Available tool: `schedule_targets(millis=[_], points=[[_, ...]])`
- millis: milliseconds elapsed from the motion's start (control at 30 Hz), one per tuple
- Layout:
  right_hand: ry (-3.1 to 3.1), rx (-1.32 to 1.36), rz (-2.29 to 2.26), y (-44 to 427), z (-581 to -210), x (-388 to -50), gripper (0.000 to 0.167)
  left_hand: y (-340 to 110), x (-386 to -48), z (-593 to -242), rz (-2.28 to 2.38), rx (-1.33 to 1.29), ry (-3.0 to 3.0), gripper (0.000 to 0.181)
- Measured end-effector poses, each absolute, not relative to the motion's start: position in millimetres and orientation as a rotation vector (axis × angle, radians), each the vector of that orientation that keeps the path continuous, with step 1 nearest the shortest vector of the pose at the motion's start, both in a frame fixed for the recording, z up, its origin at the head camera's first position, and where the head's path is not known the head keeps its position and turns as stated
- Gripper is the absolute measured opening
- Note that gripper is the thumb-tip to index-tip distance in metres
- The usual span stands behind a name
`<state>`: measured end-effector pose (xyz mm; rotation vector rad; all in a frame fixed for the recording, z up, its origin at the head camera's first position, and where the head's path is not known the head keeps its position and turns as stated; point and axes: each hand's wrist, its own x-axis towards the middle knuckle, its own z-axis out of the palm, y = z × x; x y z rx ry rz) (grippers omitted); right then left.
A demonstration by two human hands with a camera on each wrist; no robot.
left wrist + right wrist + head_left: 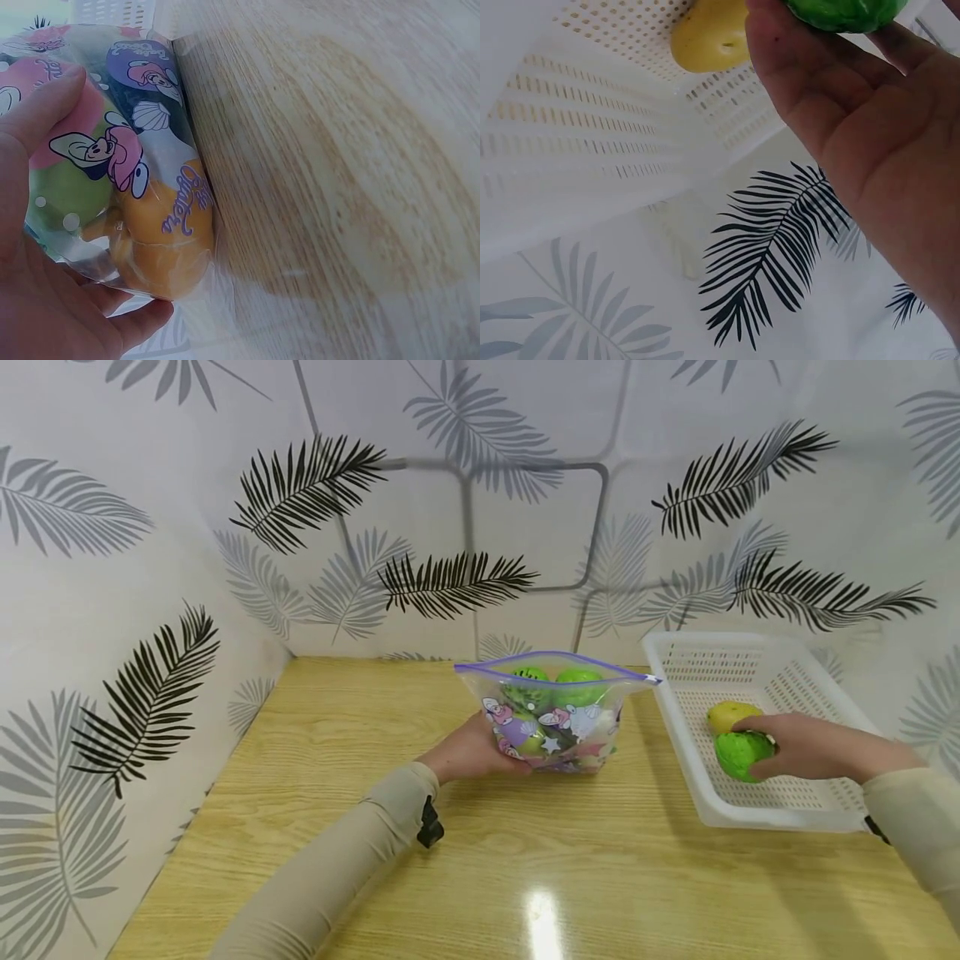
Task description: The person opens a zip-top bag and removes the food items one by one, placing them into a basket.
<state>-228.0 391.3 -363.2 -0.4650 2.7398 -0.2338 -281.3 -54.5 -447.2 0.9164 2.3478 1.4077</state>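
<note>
A clear zip bag with a purple seal and cartoon prints stands on the table, its mouth parted. Inside are green rounded pieces, and an orange one shows in the left wrist view. My left hand grips the bag's left side, the thumb across the printed face and the fingertips along its other edge. Over in the white basket, my right hand holds a crinkled green cabbage between thumb and fingers. Beside it lies a smooth yellow fruit.
The perforated basket stands on the right of the wooden table, its raised rim between the bag and the right hand. A leaf-patterned cloth covers the wall behind and at the sides.
</note>
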Motion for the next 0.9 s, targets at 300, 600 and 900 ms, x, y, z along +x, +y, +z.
schedule_targets(millis=[300, 600, 900], points=[[2.645, -0.47, -0.206, 390.5, -380.3, -220.0, 0.072, -54.6, -282.1, -446.1, 1.354, 0.901, 2.384, 0.078], [2.639, -0.518, -0.196, 386.7, -383.3, -221.9, 0.069, -56.0, -281.0, -447.0, 1.37, 0.892, 2.37, 0.078], [2.833, -0.598, -0.178, 361.3, -359.1, -225.7, 0.052, -54.4, -279.8, -447.9, 1.393, 0.86, 2.344, 0.075]])
